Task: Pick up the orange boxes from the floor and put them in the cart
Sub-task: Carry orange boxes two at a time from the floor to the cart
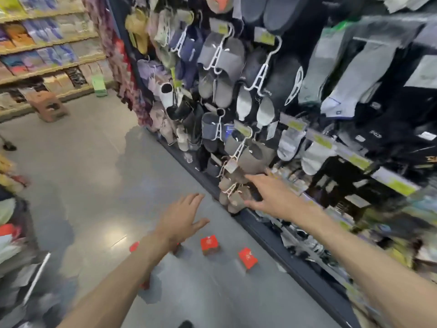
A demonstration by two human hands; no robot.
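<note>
- Cart [35, 278]: stood at the far left edge, only partly in frame and blurred; one metal bar showed, with goods above it. It seemed parked beside the work so that each box had a short way to travel.
- Left hand [182, 218]: fingers spread and empty, held above the floor [94, 185], apparently on its way down toward the boxes.
- Orange boxes: four counted on the floor, all outside the cart. One [134, 246] lay partly behind the left forearm, one [209, 244] stood near the middle, one [247, 257] lay tilted near the shelf base, and an orange patch [144, 284] under the forearm was probably a fourth.
- Right hand [269, 197]: fingers loose and holding nothing, extended before the hanging slippers [222, 65], perhaps for balance.
</note>
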